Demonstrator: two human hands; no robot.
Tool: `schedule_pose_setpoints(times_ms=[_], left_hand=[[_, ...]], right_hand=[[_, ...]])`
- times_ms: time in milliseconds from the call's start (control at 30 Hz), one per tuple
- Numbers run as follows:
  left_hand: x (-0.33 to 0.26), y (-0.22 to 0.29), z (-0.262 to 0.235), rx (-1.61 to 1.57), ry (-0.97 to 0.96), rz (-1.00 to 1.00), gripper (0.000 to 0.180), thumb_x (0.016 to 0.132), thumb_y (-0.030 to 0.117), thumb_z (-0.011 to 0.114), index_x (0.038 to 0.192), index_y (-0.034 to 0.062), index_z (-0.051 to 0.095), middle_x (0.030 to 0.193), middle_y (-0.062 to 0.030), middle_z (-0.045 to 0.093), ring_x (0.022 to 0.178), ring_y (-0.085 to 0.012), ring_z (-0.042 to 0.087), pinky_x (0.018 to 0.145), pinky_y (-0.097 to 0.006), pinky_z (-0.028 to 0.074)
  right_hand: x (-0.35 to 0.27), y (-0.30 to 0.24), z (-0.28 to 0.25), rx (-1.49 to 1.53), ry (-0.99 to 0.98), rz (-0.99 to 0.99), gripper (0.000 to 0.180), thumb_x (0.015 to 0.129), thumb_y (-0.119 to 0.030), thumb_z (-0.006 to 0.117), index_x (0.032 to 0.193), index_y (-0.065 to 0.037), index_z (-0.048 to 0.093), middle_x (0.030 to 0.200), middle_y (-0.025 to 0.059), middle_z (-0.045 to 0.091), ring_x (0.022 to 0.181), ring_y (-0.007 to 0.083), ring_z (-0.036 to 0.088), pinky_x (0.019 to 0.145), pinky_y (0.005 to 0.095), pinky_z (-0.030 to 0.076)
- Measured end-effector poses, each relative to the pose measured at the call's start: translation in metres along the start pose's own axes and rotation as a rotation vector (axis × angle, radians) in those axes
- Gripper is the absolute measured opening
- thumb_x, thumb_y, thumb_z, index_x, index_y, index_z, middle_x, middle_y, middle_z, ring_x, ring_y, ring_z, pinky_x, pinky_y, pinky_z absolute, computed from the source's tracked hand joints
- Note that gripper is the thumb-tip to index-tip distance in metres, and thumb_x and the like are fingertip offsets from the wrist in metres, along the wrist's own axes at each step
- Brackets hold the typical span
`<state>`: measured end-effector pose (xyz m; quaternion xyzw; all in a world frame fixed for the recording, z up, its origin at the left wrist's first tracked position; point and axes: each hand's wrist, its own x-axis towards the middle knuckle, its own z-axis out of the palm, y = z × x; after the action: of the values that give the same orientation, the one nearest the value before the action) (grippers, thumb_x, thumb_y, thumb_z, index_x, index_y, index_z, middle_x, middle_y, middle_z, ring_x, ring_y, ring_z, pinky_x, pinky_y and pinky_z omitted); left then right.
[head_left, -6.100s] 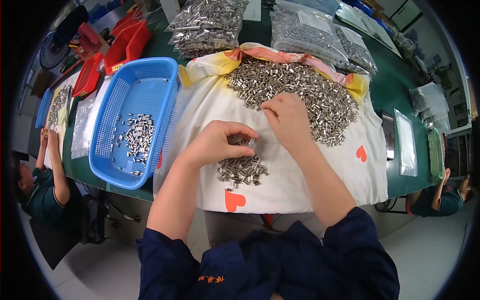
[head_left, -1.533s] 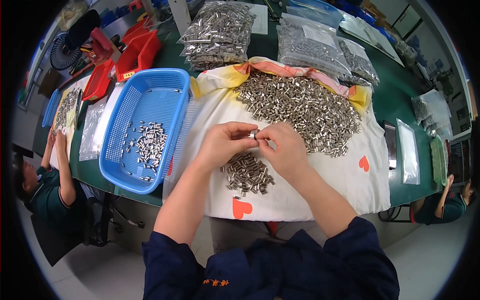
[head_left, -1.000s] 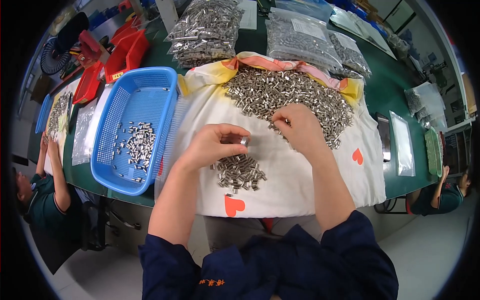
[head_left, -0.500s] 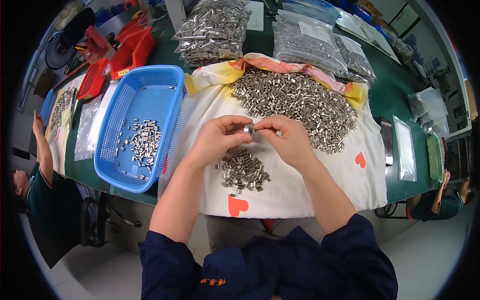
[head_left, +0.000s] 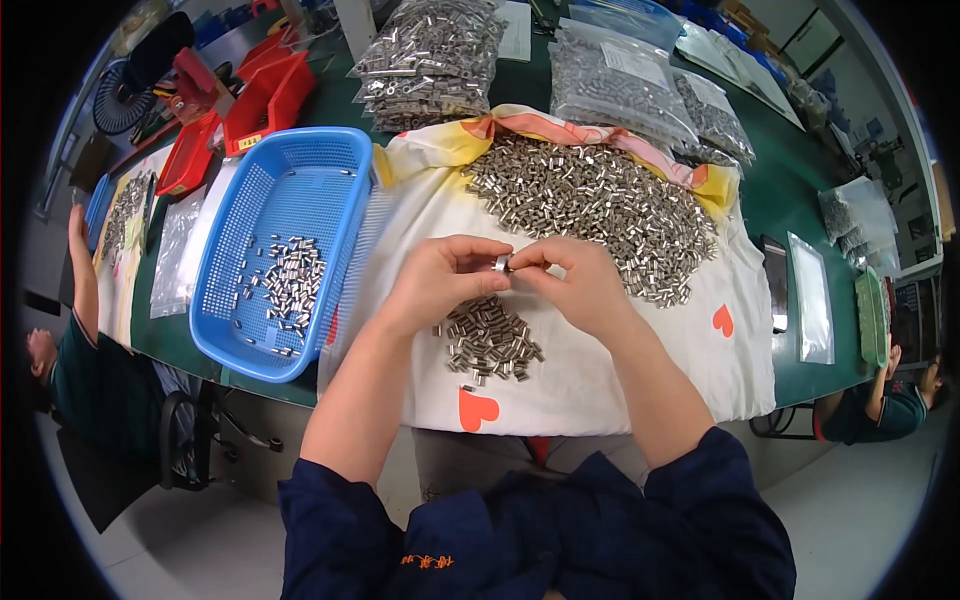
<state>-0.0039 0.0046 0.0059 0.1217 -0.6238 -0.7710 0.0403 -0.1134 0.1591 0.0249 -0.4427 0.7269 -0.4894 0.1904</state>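
- Both hands meet over a white cloth (head_left: 600, 380) with red hearts; the left hand (head_left: 440, 285) and right hand (head_left: 580, 290) pinch one small metal sleeve (head_left: 501, 263) between thumb and fingertips, the fingers of each closed on its ends.
- The sleeve sits in the air between the two hands, just above a small pile (head_left: 490, 340) of like pieces on the cloth; a far larger heap (head_left: 600, 205) lies behind it, well within reach.
- Judged from its look, the sleeve is a short, stiff steel tube; light on its own, smooth and likely slippery, so it would roll or drop if held loosely; it seems in no way fragile.
- The surest hold appears to be a fingertip pinch across the round body or on both end faces, as shown; a grip with the whole hand would hide so small a piece.
- A blue basket (head_left: 300, 180) stands to the left, touching the cloth's edge; a scatter of sleeves lies on its floor.
- Clear bags (head_left: 430, 60) packed with the same parts sit at the far side of the green worktop (head_left: 790, 190); red bins (head_left: 250, 100) stand at the far left.
- Another person (head_left: 70, 340) sits at the left end of the worktop.
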Motion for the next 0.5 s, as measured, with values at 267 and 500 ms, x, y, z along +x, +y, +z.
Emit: schedule_pose_setpoints(times_ms=[267, 500], left_hand=[[-0.006, 0.002, 0.001, 0.278, -0.047, -0.046, 0.033, 0.071, -0.004, 0.066, 0.103, -0.0022, 0.059, 0.087, -0.0027, 0.062, 0.078, -0.0074, 0.059, 0.07, -0.02, 0.048], [-0.005, 0.003, 0.003, 0.379, -0.124, -0.053, 0.031, 0.07, 0.009, 0.072, 0.098, 0.0032, 0.063, 0.078, -0.0018, 0.062, 0.07, -0.0068, 0.055, 0.066, -0.022, 0.046]], right_hand=[[0.003, 0.008, -0.032, -0.437, 0.109, -0.078, 0.009, 0.073, -0.014, 0.063, 0.079, -0.007, 0.063, 0.073, 0.0082, 0.059, 0.075, 0.0245, 0.056, 0.068, 0.0354, 0.045], [0.0, 0.026, -0.024, -0.818, 0.014, -0.051, 0.008, 0.072, -0.014, 0.061, 0.075, -0.007, 0.062, 0.074, 0.0091, 0.059, 0.077, 0.027, 0.056, 0.071, 0.0387, 0.044]])
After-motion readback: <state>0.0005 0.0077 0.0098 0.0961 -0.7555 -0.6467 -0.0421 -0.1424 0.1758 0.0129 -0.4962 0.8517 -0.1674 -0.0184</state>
